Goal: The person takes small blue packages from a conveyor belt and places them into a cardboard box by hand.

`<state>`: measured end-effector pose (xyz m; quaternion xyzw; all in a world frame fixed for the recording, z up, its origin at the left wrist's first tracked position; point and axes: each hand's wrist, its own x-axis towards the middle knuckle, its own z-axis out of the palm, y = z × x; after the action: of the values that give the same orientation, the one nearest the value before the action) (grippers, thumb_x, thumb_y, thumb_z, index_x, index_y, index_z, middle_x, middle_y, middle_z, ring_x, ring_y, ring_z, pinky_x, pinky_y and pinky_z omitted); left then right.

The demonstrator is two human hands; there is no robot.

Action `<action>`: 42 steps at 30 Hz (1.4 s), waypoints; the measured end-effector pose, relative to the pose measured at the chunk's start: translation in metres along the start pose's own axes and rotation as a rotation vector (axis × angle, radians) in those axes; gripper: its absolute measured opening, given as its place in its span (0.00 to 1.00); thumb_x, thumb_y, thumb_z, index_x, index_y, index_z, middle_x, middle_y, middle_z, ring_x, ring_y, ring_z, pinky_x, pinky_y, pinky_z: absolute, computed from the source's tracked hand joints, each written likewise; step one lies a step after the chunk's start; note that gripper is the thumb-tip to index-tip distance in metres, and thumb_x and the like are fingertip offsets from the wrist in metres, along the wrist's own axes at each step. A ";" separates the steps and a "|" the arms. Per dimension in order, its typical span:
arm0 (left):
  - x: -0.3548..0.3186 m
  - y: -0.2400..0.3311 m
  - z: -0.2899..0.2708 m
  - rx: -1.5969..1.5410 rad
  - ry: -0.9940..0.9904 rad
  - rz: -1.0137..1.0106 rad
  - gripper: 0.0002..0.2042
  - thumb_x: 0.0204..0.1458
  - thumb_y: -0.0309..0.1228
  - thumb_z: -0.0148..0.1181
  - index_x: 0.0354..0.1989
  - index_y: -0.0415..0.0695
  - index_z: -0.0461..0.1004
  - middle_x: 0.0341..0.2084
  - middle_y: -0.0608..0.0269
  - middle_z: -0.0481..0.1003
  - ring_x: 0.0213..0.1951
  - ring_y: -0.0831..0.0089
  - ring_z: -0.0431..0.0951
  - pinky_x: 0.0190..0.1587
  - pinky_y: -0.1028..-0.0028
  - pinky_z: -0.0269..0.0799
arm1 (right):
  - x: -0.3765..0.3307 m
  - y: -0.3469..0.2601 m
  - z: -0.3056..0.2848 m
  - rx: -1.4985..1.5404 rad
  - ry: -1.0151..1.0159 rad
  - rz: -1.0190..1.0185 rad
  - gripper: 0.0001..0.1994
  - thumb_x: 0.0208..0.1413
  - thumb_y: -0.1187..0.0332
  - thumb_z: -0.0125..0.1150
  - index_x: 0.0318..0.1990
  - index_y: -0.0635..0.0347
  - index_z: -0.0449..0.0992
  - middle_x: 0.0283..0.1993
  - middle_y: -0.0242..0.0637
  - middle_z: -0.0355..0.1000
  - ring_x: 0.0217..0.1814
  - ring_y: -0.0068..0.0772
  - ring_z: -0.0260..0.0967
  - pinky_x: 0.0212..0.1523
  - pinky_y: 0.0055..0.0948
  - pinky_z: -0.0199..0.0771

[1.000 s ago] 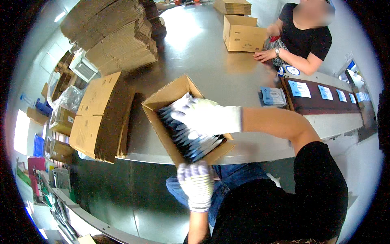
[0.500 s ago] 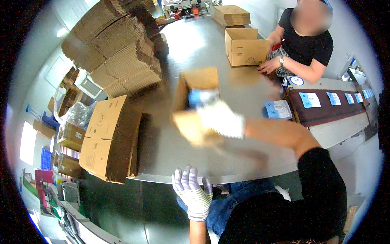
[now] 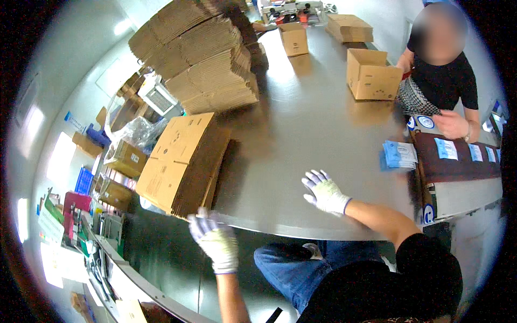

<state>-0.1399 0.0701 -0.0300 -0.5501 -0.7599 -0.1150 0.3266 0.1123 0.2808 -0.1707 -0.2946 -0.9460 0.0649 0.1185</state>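
Observation:
My right hand (image 3: 326, 195), in a white glove, hovers over or rests on the near part of the grey metal table (image 3: 280, 156). Its fingers are spread and hold nothing. My left hand (image 3: 214, 243), gloved too, is at the table's near edge, just below the corner of a stack of flattened cardboard cartons (image 3: 177, 161). Its fingers are stretched out and slightly blurred; whether they touch the cartons I cannot tell. Far down the table stands a small carton (image 3: 293, 40). A pile of blue-and-white packets (image 3: 399, 155) lies at the right, by the conveyor's end.
On the right, a dark conveyor belt (image 3: 458, 169) carries several packets. A person (image 3: 441, 81) in black sits behind it, beside an open carton (image 3: 373, 78). Tall stacks of flattened cartons (image 3: 210, 64) fill the far left; another flat stack (image 3: 350, 28) is at the back.
The carton with packets has left my right hand and a carton now stands far up the table. My left hand has moved left toward the flat cartons. The packet pile has grown.

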 end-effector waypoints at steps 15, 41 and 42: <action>0.051 -0.100 0.020 0.262 -0.066 -0.198 0.12 0.54 0.39 0.52 0.44 0.54 0.74 0.33 0.55 0.76 0.32 0.57 0.76 0.30 0.56 0.69 | -0.034 -0.008 -0.002 0.120 0.057 0.025 0.28 0.58 0.51 0.44 0.60 0.60 0.62 0.65 0.49 0.56 0.68 0.50 0.50 0.69 0.49 0.44; 0.020 0.086 -0.119 -1.285 0.377 -0.066 0.17 0.61 0.41 0.45 0.36 0.38 0.69 0.30 0.55 0.71 0.31 0.64 0.71 0.39 0.65 0.68 | -0.024 0.063 -0.195 1.320 0.743 0.200 0.28 0.55 0.60 0.59 0.61 0.62 0.61 0.52 0.38 0.67 0.51 0.25 0.65 0.52 0.27 0.67; 0.018 0.088 -0.117 -1.401 0.365 -0.101 0.16 0.61 0.40 0.45 0.37 0.38 0.69 0.30 0.54 0.72 0.31 0.63 0.71 0.40 0.64 0.68 | -0.027 0.060 -0.191 1.298 0.759 0.270 0.32 0.55 0.56 0.60 0.63 0.62 0.58 0.54 0.36 0.66 0.54 0.25 0.65 0.55 0.27 0.67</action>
<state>-0.0195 0.0537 0.0542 -0.5664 -0.4656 -0.6798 0.0134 0.2165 0.3246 -0.0030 -0.2812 -0.5683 0.5162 0.5757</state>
